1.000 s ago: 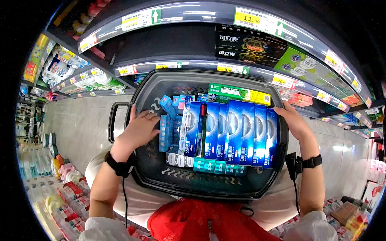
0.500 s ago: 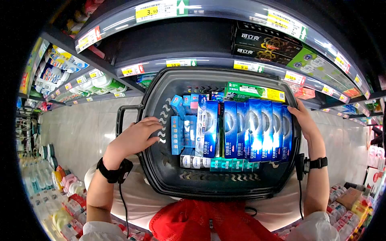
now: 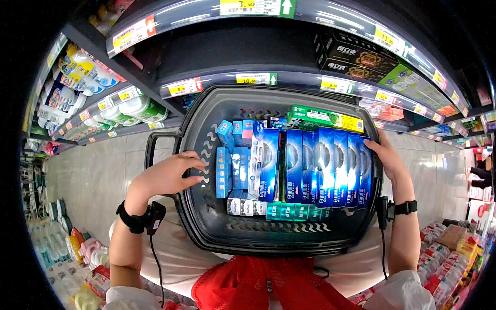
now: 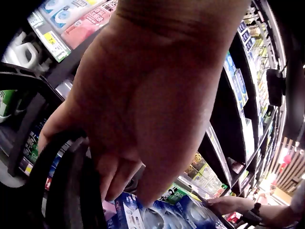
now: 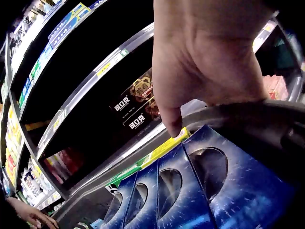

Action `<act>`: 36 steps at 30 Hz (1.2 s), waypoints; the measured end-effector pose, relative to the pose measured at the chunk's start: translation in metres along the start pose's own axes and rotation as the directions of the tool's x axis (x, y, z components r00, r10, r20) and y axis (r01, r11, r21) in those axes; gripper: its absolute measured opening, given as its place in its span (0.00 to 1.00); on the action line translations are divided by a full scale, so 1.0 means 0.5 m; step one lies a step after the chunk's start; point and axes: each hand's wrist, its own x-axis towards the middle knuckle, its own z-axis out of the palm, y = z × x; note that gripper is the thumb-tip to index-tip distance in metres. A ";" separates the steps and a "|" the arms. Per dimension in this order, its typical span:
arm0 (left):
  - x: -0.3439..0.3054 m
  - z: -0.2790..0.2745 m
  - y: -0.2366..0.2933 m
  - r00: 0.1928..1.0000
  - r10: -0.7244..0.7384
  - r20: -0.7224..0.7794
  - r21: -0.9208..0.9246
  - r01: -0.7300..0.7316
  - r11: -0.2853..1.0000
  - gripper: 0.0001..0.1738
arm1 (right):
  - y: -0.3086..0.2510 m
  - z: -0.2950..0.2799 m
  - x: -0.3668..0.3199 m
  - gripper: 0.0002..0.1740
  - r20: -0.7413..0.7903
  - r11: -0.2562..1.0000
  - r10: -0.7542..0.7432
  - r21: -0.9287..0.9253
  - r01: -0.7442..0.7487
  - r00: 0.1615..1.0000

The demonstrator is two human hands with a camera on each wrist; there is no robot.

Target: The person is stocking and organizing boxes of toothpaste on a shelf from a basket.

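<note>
A black plastic shopping basket (image 3: 274, 243) sits across the person's lap, packed with boxes. The left hand (image 3: 168, 174) lies over its left rim, fingers reaching loosely inward and thumb apart. On the opposite side, the right hand (image 3: 388, 157) grips the rim, thumb on the inside beside the last of several tall blue boxes with oval windows (image 3: 325, 165). Smaller light-blue boxes (image 3: 223, 173) stand nearest the left hand. White boxes (image 3: 240, 206) and teal boxes (image 3: 287, 212) line the near side; a green and yellow box (image 3: 325, 119) lies along the far side.
Store shelves (image 3: 217, 85) with price tags curve close behind the basket, holding black boxes (image 3: 356, 57) at right. White bottles (image 3: 72, 98) fill shelves at left. A loop handle (image 3: 151, 155) juts from the basket's left side. Packaged goods (image 3: 98, 268) are stacked behind the person.
The left hand has drawn back leftward from beside the light-blue boxes to the rim. In the head view the basket shifted right, then slightly back left. The right hand keeps its hold.
</note>
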 end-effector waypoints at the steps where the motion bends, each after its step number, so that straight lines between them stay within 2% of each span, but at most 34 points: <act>1: -0.006 -0.003 0.000 1.000 -0.018 0.012 0.007 0.018 1.000 0.16 | 0.002 0.006 0.001 0.38 0.014 1.000 -0.018 0.007 0.018 1.000; 6: -0.048 -0.004 -0.027 0.997 -0.051 0.061 0.007 0.050 0.999 0.15 | -0.026 0.043 -0.006 0.39 0.067 0.999 -0.053 0.005 0.053 0.996; 8: -0.065 0.001 -0.033 0.996 -0.067 0.051 -0.028 0.068 0.997 0.15 | -0.034 0.051 -0.002 0.39 0.145 0.998 -0.054 -0.024 0.058 0.988; 10: -0.081 0.006 -0.035 0.995 -0.085 0.044 -0.070 0.088 0.994 0.15 | -0.056 0.072 -0.016 0.39 0.110 0.997 -0.035 -0.062 0.042 0.993; 12: -0.090 0.015 -0.032 0.992 -0.118 0.042 -0.035 0.120 0.992 0.14 | -0.061 0.074 -0.011 0.41 0.174 0.994 -0.045 -0.089 0.061 0.984; 16: -0.100 0.021 -0.043 0.992 -0.129 0.011 -0.034 0.129 0.991 0.14 | -0.053 0.081 -0.013 0.47 0.172 0.999 -0.034 -0.032 0.040 0.984; 17: -0.102 0.020 -0.042 0.992 -0.124 0.023 0.002 0.124 0.992 0.16 | -0.051 0.091 -0.007 0.48 0.115 0.994 -0.041 -0.098 0.052 0.993; 18: -0.105 0.023 -0.036 0.992 -0.125 0.023 0.007 0.125 0.992 0.16 | -0.053 0.096 -0.007 0.49 0.151 0.997 -0.054 -0.042 0.061 0.987; 21: -0.112 0.033 -0.017 0.970 -0.242 -0.031 0.217 0.243 0.945 0.23 | -0.082 0.097 -0.008 0.49 0.238 0.999 -0.017 -0.045 0.028 0.971; 24: -0.099 0.033 0.038 0.945 -0.315 -0.091 0.232 0.327 0.916 0.24 | -0.055 0.104 0.021 0.48 0.190 0.993 -0.020 -0.114 0.042 0.982; 25: -0.093 0.038 0.051 0.963 -0.227 -0.147 0.271 0.260 0.927 0.24 | -0.054 0.107 0.022 0.47 0.197 0.989 -0.049 -0.125 0.075 0.979; 26: -0.071 0.047 0.068 0.963 -0.221 -0.156 0.276 0.257 0.926 0.24 | -0.054 0.101 0.023 0.45 0.201 0.985 -0.085 -0.133 0.113 0.976; 27: -0.052 0.054 0.076 0.979 -0.133 -0.155 0.259 0.170 0.951 0.24 | -0.064 0.106 0.016 0.42 0.185 0.954 -0.129 -0.245 0.173 0.974; 28: -0.034 0.063 0.083 0.986 -0.046 -0.158 0.239 0.083 0.967 0.24 | -0.063 0.121 0.005 0.38 0.078 0.897 -0.210 -0.381 0.223 0.975; 29: -0.018 0.070 0.084 0.993 0.010 -0.117 0.257 0.021 0.966 0.23 | -0.077 0.138 -0.018 0.37 0.067 0.827 -0.295 -0.482 0.290 0.953; 30: -0.004 0.072 0.102 0.992 0.016 -0.123 0.265 0.017 0.964 0.23 | -0.089 0.153 -0.040 0.36 0.063 0.741 -0.383 -0.574 0.347 0.922; 32: 0.024 0.074 0.139 0.999 0.030 -0.035 0.207 -0.022 0.978 0.22 | -0.079 0.191 -0.063 0.34 0.096 0.657 -0.547 -0.566 0.498 0.832; 34: 0.044 0.078 0.156 0.995 0.085 -0.059 0.218 -0.070 0.973 0.21 | -0.102 0.206 -0.104 0.30 0.328 0.807 -0.381 -0.338 0.484 0.864; 36: 0.058 0.080 0.159 0.989 0.132 -0.072 0.189 -0.116 0.975 0.20 | -0.105 0.231 -0.123 0.27 0.379 0.666 -0.285 -0.582 0.466 0.881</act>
